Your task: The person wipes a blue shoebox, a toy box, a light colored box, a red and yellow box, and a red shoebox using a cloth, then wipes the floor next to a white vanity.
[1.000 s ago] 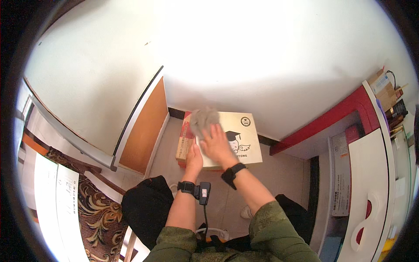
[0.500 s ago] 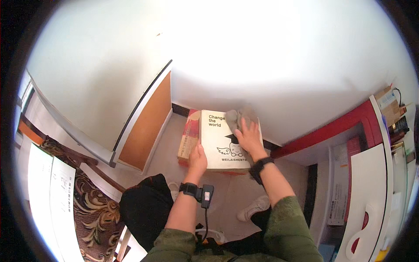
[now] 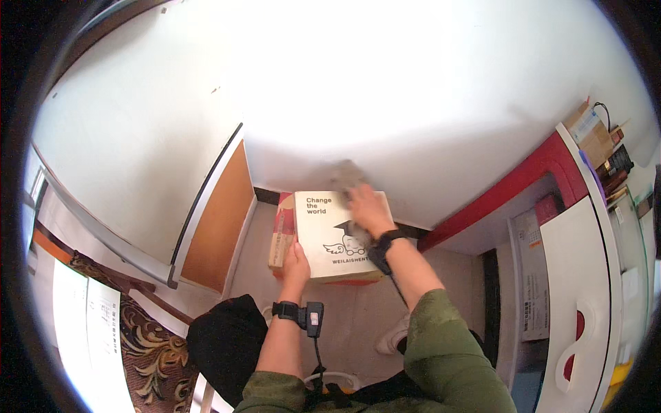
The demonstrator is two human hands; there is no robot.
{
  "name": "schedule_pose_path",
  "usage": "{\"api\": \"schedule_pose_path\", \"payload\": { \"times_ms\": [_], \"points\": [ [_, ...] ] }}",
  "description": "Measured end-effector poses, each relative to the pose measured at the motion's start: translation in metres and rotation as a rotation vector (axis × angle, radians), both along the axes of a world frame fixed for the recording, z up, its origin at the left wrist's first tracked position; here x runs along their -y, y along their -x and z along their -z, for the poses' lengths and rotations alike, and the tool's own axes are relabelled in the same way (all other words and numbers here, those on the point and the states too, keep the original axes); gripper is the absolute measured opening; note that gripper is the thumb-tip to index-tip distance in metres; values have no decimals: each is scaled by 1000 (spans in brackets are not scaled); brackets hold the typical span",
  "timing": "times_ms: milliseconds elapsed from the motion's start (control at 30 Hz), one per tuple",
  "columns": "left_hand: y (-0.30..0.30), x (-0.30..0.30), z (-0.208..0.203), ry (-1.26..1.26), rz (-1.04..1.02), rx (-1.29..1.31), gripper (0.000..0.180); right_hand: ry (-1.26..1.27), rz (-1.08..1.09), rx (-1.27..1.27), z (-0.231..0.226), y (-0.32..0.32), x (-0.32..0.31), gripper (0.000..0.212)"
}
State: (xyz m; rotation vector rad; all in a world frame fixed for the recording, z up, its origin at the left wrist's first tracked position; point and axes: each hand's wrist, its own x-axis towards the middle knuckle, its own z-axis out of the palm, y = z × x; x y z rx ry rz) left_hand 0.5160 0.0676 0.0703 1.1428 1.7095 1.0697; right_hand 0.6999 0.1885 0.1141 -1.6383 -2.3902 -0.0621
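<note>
Left hand [image 3: 296, 266] is against the white box's [image 3: 315, 237] left edge, fingers together; can't tell from here if they grip. Right hand [image 3: 370, 211] is on the grey cloth [image 3: 349, 175] at the far edge, fingers blurred, closure unclear. White box sits atop a red-and-tan box [image 3: 280, 241].

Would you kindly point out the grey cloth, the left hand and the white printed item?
Grey cloth [image 3: 348, 173], head view: its far end.
Left hand [image 3: 296, 267], head view: its back.
White printed item [image 3: 327, 234], head view: its upper face.
</note>
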Motion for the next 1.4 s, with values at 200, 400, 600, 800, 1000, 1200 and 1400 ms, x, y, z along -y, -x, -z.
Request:
{"api": "schedule_pose_path", "payload": {
  "times_ms": [200,400,600,800,1000,1200,1400],
  "points": [
    [16,6,22,-27,-40,-39,42,195,164,-187,16,-48,45,45],
    [19,5,29,-171,-65,-24,41,289,309,-277,11,-32,135,47],
    [7,-10,64,-116,-25,-19,42,-204,245,-93,37,-34,179,34],
    [13,-36,88,-132,118,111,52,-242,-46,-394,2,38,221,30],
    [38,22,35,127,170,496,58,485,187,-1215,-73,61,227,32],
    [1,48,-26,19,232,368,38,354,54,-1782,-84,-2,182,45],
    [-52,33,-33,176,252,570,40,-4,265,-395,3,-75,136,58]
  ]
}}
